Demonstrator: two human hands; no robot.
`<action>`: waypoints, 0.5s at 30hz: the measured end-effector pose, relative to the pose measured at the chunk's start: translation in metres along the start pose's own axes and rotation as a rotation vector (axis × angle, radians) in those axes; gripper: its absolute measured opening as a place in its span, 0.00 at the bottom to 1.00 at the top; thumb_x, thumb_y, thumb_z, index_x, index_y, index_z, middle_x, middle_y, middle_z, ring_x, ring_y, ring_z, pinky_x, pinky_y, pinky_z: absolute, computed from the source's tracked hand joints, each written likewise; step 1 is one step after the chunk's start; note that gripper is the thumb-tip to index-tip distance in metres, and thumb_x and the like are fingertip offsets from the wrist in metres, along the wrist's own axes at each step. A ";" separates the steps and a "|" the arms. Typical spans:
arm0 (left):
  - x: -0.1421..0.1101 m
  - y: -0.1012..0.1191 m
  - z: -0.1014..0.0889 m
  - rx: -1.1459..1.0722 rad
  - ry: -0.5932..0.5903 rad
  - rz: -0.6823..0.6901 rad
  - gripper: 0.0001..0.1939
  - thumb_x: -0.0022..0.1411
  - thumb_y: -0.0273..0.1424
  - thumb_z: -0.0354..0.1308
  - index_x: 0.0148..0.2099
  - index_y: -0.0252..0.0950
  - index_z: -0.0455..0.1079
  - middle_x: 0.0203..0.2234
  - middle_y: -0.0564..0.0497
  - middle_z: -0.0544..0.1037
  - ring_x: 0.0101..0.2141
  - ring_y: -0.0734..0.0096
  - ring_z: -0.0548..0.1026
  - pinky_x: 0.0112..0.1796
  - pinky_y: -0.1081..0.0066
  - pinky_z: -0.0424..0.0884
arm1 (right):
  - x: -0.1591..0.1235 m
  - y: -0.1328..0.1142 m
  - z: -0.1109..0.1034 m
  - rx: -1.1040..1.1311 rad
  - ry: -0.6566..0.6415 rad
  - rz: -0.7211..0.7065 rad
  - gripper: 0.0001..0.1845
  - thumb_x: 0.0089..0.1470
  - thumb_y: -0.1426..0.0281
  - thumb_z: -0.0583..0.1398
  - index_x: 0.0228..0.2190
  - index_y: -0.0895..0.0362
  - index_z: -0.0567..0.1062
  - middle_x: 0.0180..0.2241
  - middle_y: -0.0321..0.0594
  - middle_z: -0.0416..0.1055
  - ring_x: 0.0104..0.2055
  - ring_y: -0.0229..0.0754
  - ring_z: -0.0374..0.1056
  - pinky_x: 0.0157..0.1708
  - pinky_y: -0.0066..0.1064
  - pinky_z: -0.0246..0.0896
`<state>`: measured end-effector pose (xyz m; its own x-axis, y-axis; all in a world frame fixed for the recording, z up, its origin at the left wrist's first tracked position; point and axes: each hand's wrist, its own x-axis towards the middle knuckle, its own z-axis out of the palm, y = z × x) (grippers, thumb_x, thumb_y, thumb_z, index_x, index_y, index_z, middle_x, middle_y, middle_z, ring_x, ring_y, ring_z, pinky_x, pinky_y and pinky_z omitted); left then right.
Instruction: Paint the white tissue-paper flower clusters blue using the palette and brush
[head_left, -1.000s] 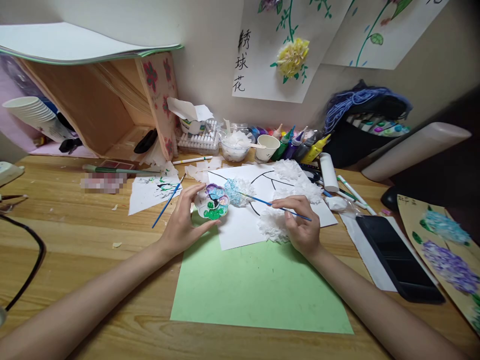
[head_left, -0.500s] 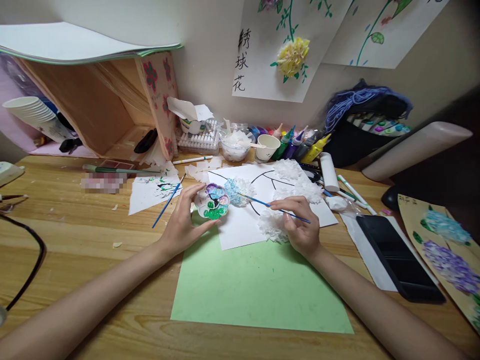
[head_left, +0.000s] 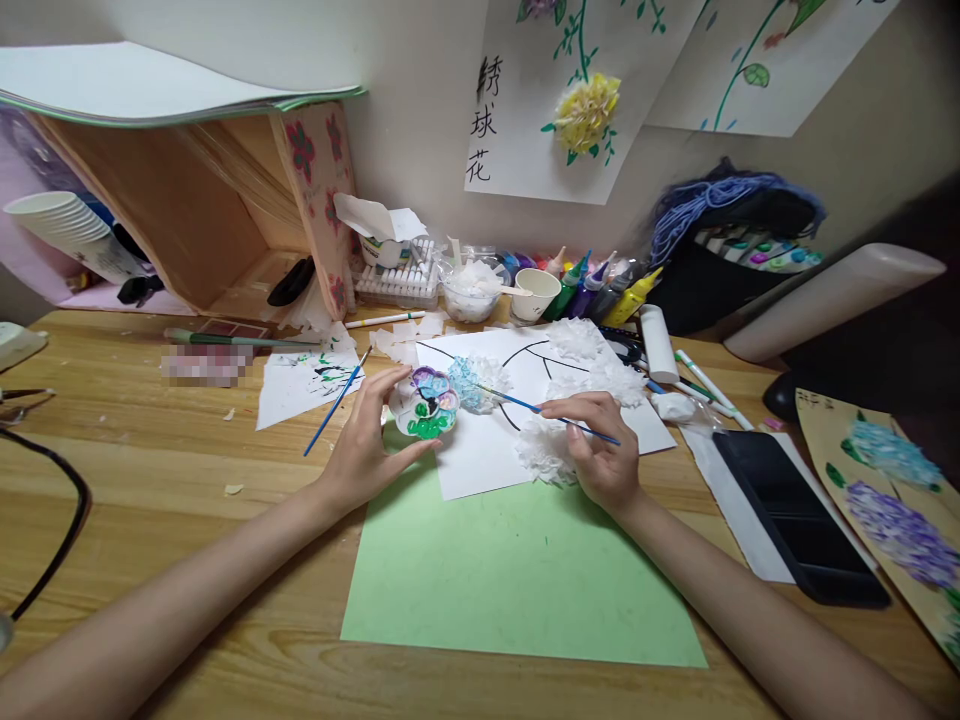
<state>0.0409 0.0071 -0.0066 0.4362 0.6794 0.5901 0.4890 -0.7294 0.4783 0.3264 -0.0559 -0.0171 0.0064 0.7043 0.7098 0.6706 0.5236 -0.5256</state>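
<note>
My left hand (head_left: 369,432) grips a small flower-shaped paint palette (head_left: 425,403) by its edge, tilted up over the left side of the white paper (head_left: 480,465). Purple, blue, black and green paint lie in its wells. Between the fingers of my right hand (head_left: 604,450) is a thin blue paintbrush (head_left: 517,402). Its tip touches a crumpled paper flower (head_left: 478,385), tinted light blue mostly on its left. Black stem lines run across the sheet. Other white paper flowers (head_left: 551,450) sit on it, one close below my right hand.
A green sheet (head_left: 517,590) lies under the white paper. Another blue brush (head_left: 337,402) rests on a paint-marked scrap (head_left: 311,385). At the back stand a paper cup (head_left: 535,295), a bowl of white scraps (head_left: 471,290) and paint bottles (head_left: 600,290). A black phone (head_left: 799,515) lies right.
</note>
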 end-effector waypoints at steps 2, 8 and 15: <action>0.000 0.000 0.000 0.003 0.001 0.007 0.42 0.55 0.37 0.69 0.65 0.41 0.53 0.56 0.39 0.69 0.56 0.54 0.70 0.51 0.56 0.72 | -0.001 -0.001 0.000 0.014 0.017 -0.007 0.12 0.59 0.71 0.53 0.36 0.50 0.78 0.34 0.37 0.80 0.39 0.47 0.70 0.41 0.43 0.61; -0.001 0.000 0.000 -0.039 -0.042 0.003 0.42 0.55 0.39 0.68 0.66 0.41 0.52 0.57 0.39 0.68 0.56 0.54 0.69 0.51 0.56 0.72 | -0.006 -0.010 -0.002 0.132 -0.005 -0.099 0.15 0.58 0.72 0.53 0.41 0.49 0.77 0.38 0.37 0.81 0.40 0.46 0.73 0.40 0.42 0.64; -0.002 0.001 0.000 -0.063 -0.059 0.036 0.43 0.55 0.40 0.68 0.66 0.43 0.51 0.55 0.40 0.69 0.54 0.54 0.71 0.49 0.56 0.74 | -0.001 -0.021 0.000 0.082 -0.160 -0.229 0.19 0.58 0.74 0.52 0.46 0.48 0.76 0.42 0.36 0.81 0.39 0.44 0.73 0.39 0.40 0.64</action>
<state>0.0407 0.0052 -0.0069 0.4972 0.6547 0.5693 0.4246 -0.7558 0.4985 0.3124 -0.0682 -0.0066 -0.2599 0.6267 0.7346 0.5790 0.7100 -0.4008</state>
